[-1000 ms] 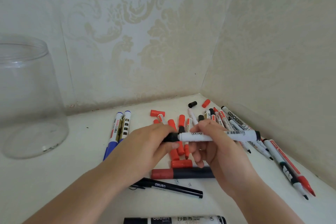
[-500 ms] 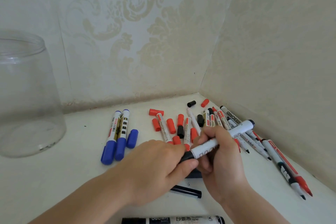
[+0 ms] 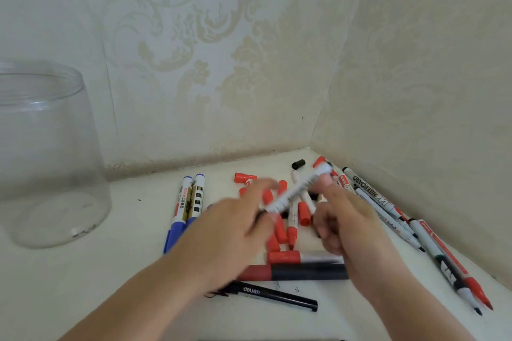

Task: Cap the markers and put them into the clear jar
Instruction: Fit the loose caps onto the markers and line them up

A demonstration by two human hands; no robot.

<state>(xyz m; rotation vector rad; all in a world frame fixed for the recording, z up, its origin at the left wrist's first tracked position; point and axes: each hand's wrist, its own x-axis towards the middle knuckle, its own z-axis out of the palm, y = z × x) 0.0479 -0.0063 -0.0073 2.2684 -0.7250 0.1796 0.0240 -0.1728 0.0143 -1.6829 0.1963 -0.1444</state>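
Pinching a blurred white marker (image 3: 295,193) above the bench pile with right hand (image 3: 345,219), left hand (image 3: 235,227) at its lower end, grip unclear; light, stiff, slick barrel, best held mid-body; jar (image 3: 41,152) far left.

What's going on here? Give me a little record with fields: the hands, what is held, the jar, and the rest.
left hand: left hand at the lower end of the marker; grip blurred
right hand: right hand pinches the upper part
held item: white-barrelled marker, tilted, blurred
jar: clear plastic jar, upright at far left, no markers inside
rest: red caps and markers scattered on the white tabletop; two blue-capped markers lie side by side
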